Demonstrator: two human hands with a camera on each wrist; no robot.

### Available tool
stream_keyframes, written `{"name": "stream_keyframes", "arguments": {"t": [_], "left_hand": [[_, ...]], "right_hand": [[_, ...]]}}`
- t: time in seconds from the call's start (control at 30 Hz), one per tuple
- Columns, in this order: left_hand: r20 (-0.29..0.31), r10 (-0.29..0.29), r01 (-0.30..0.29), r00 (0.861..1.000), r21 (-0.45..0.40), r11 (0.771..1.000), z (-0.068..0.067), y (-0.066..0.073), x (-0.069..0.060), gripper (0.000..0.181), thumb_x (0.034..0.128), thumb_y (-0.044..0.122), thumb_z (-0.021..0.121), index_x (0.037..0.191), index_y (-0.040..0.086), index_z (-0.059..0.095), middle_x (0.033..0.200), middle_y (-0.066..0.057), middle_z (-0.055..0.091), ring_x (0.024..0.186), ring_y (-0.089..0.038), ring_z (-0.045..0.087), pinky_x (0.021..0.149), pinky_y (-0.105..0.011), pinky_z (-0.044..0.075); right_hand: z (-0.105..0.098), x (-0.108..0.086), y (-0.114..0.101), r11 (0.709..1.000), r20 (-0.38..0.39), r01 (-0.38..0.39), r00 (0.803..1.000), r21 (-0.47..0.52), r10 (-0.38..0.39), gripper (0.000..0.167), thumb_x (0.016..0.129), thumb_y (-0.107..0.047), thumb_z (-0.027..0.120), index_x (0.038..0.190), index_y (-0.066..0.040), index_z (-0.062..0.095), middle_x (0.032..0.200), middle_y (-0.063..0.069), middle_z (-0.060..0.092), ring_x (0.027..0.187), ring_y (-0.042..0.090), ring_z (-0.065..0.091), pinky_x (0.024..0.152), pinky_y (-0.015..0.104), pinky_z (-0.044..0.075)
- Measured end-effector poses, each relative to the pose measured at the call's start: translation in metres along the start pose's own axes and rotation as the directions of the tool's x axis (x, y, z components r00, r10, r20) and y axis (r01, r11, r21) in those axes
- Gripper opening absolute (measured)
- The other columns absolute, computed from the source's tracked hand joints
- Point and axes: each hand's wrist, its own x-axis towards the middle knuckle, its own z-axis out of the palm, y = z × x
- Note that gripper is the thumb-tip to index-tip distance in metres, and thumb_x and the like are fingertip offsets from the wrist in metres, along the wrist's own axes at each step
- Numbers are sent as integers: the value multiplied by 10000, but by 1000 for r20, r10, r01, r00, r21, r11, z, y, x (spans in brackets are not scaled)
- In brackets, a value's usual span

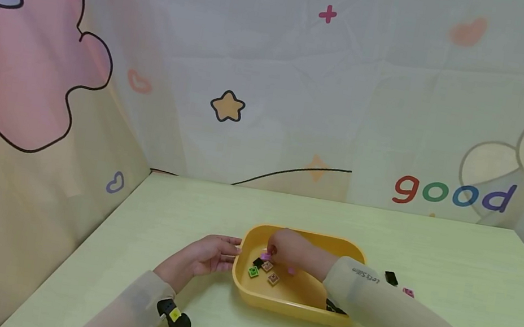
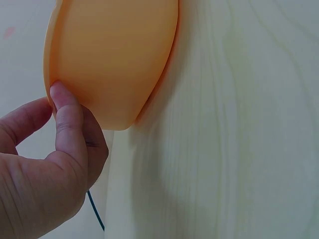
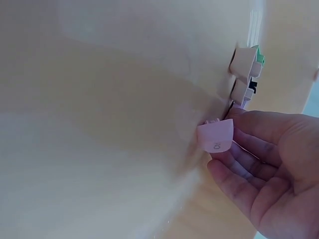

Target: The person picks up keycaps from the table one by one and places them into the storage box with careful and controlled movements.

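A yellow bin point(image 1: 290, 309) stands on the table. My left hand point(image 1: 211, 255) is at its left end; in the left wrist view the fingers of that hand point(image 2: 60, 149) pinch the rim of the bin point(image 2: 114, 59). My right hand point(image 1: 292, 248) reaches inside, fingertips down beside a pink keycap point(image 1: 265, 257). The right wrist view has a pink keycap point(image 3: 216, 136) with dark lettering at the curled fingers of my right hand point(image 3: 274, 169). Near them are black point(image 1: 258, 263), green point(image 1: 253, 271) and brownish point(image 1: 273, 279) pieces. Another pink piece point(image 1: 291, 271) lies under the right wrist.
A black piece point(image 1: 391, 278) and a pink piece point(image 1: 408, 292) lie on the table right of the bin, near my right sleeve point(image 1: 374, 301). Something black point(image 1: 334, 307) shows in the bin's near right corner. A printed cloth hangs behind the table.
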Motion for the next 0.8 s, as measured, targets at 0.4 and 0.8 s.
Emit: {"name": "stream_keyframes", "arguments": {"t": [0.4, 0.8], "left_hand": [[7, 5, -5, 1000, -2, 1000, -1, -1, 2, 484, 1013, 44, 544, 1477, -64, 455, 997, -26, 716, 775, -67, 687, 702, -168, 618], [-3, -10, 10, 1000, -6, 1000, 1, 0, 1, 511, 1011, 48, 549, 1499, -54, 437, 1021, -32, 719, 781, -69, 681, 702, -167, 617]], "right_hand": [[-5, -2, -2, 997, 55, -58, 997, 43, 56, 179, 938, -103, 724, 1082, 3, 732, 982, 114, 724, 653, 141, 649, 690, 299, 629], [-32, -10, -1, 995, 70, 70, 995, -68, -65, 184, 902, -157, 776, 1015, -12, 771, 1002, 94, 762, 870, 173, 641, 889, 322, 598]]}}
